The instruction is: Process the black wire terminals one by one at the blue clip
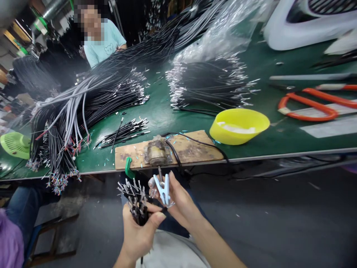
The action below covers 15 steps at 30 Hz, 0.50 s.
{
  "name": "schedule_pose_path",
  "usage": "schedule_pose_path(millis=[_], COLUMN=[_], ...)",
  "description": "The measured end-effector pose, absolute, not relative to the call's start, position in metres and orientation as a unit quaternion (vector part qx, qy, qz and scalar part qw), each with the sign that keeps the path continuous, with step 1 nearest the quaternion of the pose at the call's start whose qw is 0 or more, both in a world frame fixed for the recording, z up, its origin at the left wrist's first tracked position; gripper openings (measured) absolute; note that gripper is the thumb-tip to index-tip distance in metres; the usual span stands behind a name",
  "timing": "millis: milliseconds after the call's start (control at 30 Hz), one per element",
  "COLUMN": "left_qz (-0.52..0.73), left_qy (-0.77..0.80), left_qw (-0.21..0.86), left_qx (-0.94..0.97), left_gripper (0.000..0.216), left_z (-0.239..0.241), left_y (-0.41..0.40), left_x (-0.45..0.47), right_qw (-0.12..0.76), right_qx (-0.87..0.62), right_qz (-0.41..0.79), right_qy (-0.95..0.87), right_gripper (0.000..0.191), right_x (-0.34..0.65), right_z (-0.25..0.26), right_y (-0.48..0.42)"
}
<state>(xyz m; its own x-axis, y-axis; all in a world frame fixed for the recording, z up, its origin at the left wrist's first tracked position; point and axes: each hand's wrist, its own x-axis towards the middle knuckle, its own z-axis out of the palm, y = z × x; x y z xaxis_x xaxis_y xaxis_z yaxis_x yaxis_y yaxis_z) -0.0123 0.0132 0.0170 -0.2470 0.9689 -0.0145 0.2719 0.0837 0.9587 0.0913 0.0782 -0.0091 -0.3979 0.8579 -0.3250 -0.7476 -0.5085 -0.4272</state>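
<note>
My left hand (pixel 139 232) is closed around a bundle of black cables (pixel 138 208), whose stripped, silvery ends point up. Beside it, my right hand (pixel 178 203) curls its fingers around a light-blue spring clip (pixel 164 189) shaped like a clothespin. A fingertip shows on the clip's left and the thumb on its right; the clip hides part of the grip. The clip sits at the end of a metal shaft from a small, worn motor (pixel 157 152). That motor is fixed on a wooden board (pixel 192 147) at the table edge.
The green table (pixel 156 108) carries short cables (pixel 125 132), a large cable stack (pixel 209 83), a yellow bowl (pixel 240 126) and orange-handled scissors (pixel 309 108). Long grey and black cables (pixel 78 104) hang over the left edge. A green clamp (pixel 128 167) grips the board. Across the table is a person (pixel 103 41).
</note>
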Motion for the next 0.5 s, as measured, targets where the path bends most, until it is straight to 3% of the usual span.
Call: schedule_pose_path(millis=[200,500], left_qz=[0.475,0.465], left_qy=[0.622,0.628], left_qw=[0.388,0.412], left_qx=[0.487,0.468], left_gripper=[0.015,0.016], left_z=[0.015,0.008], left_y=[0.011,-0.011], left_x=[-0.012,-0.020], right_qw=[0.502,0.502], right_qx=[-0.342,-0.370], right_qz=[0.788,0.700], right_qy=[-0.100,-0.348], right_gripper=[0.038,0.046], right_x=[0.099,0.116], right_z=[-0.028,-0.038], right_y=[0.065,0.037])
